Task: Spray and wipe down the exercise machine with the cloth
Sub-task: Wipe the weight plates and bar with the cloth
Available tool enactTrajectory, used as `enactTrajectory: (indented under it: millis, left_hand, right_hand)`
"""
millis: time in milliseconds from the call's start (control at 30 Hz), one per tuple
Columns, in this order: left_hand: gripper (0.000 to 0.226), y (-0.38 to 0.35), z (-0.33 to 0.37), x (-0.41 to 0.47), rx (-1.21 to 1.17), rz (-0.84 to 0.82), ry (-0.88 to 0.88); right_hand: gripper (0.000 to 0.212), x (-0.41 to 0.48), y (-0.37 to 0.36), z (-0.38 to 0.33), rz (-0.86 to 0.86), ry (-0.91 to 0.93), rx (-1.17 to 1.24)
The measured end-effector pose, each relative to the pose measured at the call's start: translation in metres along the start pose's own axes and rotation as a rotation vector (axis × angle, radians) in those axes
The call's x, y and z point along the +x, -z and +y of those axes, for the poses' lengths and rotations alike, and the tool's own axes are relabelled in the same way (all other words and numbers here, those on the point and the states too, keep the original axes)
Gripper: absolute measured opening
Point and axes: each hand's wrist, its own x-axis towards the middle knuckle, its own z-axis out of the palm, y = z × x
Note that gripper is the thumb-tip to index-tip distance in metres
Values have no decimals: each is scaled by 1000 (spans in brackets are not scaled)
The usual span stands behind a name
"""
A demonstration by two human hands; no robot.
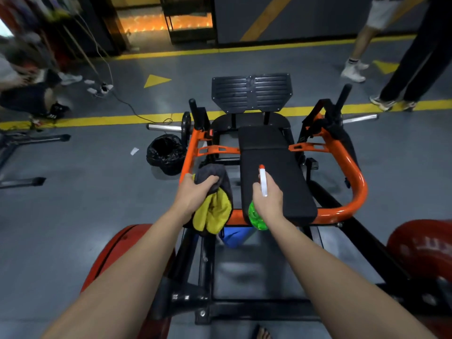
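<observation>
1. A smooth grey floor (85, 204) carries yellow painted lines and a yellow triangle.
2. A round, glossy red weight plate (119, 243) shows at lower left, partly behind the left forearm.
3. A crinkled, shiny black bin bag (166, 152) sits on the floor with its mouth open, just beside the machine's left rail.
4. The left grip (193, 192), a bare hand seen from the back, is curled tight and clamped on a bunched cloth.
5. The cloth (215, 211) is plush, dark grey on one face and yellow on the other. Its grey part bulges above the fingers and its yellow folds hang below the wrist. It lies left of the pad, near the orange left rail; whether it touches the rail cannot be told.
6. The exercise machine (360, 182) has a curved orange tube frame, black steel bars and chrome pegs. A long, matte black padded seat (288, 167) runs down its middle, and a ribbed black footplate (252, 92) stands tilted at the far end.
7. The right grip (269, 201) is wrapped round the neck of a spray bottle (263, 182). The white spray head with its orange tip juts forward over the seat, and the clear green body shows below the palm.
8. A second red weight plate (420, 245) sits at lower right.
</observation>
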Motion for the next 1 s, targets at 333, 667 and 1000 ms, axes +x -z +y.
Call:
enactTrajectory:
  millis: [333,667,1000]
  left_hand:
    - [47,-50,10,24,173,-73,0]
    - [48,-61,-7,14,157,-74,43]
    - [47,-52,-28,7,164,-38,75]
  right_hand:
    - [47,70,21,59,-92,-127,-38]
    - [57,62,16,95,-55,-302,-3]
    - [96,67,25,87,-152,-355,-82]
